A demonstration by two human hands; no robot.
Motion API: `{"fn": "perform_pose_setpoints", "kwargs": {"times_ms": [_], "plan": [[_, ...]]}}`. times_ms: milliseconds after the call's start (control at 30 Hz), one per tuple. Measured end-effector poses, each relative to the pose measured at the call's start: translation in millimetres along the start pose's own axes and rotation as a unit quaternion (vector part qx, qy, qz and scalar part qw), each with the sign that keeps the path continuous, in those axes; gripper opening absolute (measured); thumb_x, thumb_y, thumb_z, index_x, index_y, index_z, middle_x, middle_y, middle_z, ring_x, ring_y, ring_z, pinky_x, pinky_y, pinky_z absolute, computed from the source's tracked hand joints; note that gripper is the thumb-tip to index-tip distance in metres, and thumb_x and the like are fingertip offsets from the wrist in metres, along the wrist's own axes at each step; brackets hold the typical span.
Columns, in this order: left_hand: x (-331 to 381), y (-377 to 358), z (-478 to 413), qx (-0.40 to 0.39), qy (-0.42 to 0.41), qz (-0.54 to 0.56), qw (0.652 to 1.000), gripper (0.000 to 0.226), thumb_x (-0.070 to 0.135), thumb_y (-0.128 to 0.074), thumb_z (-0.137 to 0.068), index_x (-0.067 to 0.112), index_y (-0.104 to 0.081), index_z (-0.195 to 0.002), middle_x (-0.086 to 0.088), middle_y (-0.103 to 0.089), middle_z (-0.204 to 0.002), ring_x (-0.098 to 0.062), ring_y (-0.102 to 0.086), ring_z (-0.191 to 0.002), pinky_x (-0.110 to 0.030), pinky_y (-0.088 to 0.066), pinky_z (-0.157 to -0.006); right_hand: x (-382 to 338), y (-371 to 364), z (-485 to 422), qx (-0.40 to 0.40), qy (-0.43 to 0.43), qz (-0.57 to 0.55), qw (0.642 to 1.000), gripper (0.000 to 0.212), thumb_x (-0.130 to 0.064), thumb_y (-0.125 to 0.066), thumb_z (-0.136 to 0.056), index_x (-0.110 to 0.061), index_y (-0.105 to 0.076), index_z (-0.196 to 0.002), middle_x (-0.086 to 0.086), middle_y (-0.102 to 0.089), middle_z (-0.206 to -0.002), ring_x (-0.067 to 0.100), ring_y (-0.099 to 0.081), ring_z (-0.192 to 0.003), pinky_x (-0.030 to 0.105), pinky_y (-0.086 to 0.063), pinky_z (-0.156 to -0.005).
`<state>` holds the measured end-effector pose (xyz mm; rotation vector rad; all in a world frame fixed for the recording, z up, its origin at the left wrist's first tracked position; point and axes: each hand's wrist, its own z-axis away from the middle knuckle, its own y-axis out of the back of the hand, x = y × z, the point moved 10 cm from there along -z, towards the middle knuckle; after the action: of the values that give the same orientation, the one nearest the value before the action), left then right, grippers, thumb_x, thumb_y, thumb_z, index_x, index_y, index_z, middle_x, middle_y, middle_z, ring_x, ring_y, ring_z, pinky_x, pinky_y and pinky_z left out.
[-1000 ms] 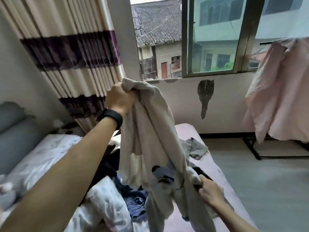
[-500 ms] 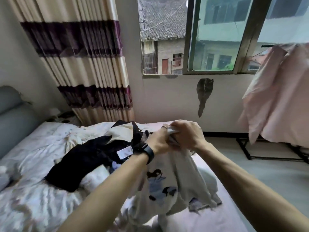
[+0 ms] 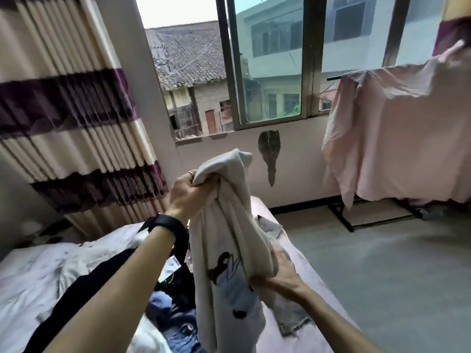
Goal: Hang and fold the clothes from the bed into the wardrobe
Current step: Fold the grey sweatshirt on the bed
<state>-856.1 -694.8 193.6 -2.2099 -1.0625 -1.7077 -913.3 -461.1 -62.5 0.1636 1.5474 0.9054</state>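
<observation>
Cream garment being shaken out above the bed. The left hand [image 3: 193, 193] is gripping the bunched top of the cream printed garment [image 3: 229, 235], with its fingers curled tight round the cloth. A short tuft is standing up above the knuckles and the rest is hanging straight down below them. The right hand [image 3: 279, 275] is closing its fingers on a fold of the same garment lower down, just beside the cartoon print.

Half a second ago both hands were meeting at one edge of the cloth, low over the mattress. Now they are parting: the left is rising and the right is sliding down the fabric, so the piece is being drawn out lengthwise and lifted off the pile.

Below the left fingers, a dark garment [image 3: 84, 289] and blue jeans [image 3: 178, 329] are lying on the bed [image 3: 305, 271]. Well to the right of the right fingers, a pink sheet [image 3: 395, 138] is draping over a rack.

By this reading the garment is being straightened before folding or hanging. The wardrobe is lying outside the view, and most of the pile is still waiting.
</observation>
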Motion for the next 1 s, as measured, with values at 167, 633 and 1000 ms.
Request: {"fn": "perform_pose_setpoints", "kwargs": {"times_ms": [167, 633, 1000], "plan": [[-7, 41, 5, -0.007, 0.026, 0.078, 0.997, 0.009, 0.019, -0.08, -0.083, 0.021, -0.074, -0.076, 0.007, -0.073, -0.076, -0.015, -0.062, -0.078, -0.025, -0.055, -0.072, -11, 10, -27, -0.005, -0.001, -0.145, 0.989, 0.116, -0.049, -0.068, -0.046, -0.041, -0.027, -0.154, 0.009, -0.022, -0.152, 0.029, -0.035, -0.139, 0.038, -0.045, -0.102], [-33, 146, 56, 0.073, 0.086, 0.057, 0.992, 0.01, -0.004, -0.066, -0.091, 0.007, -0.065, -0.09, -0.01, -0.066, -0.089, -0.017, -0.057, -0.083, -0.023, -0.053, -0.079, -136, -92, -60, -0.208, 0.128, 0.127, 0.961, 0.093, -0.031, -0.083, -0.064, -0.032, -0.043, -0.148, 0.004, -0.032, -0.154, 0.031, -0.038, -0.139, 0.04, -0.037, -0.113], [-84, 247, 64, 0.031, 0.188, -0.139, 0.972, 0.014, 0.008, -0.078, -0.079, 0.019, -0.072, -0.085, -0.002, -0.07, -0.082, -0.016, -0.062, -0.072, -0.041, -0.057, -0.067, -180, -53, -79, 0.042, 0.134, 0.098, 0.985, 0.02, -0.018, -0.058, -0.09, -0.018, -0.064, -0.109, 0.02, -0.07, -0.111, 0.038, -0.065, -0.103, 0.039, -0.044, -0.075]]}}
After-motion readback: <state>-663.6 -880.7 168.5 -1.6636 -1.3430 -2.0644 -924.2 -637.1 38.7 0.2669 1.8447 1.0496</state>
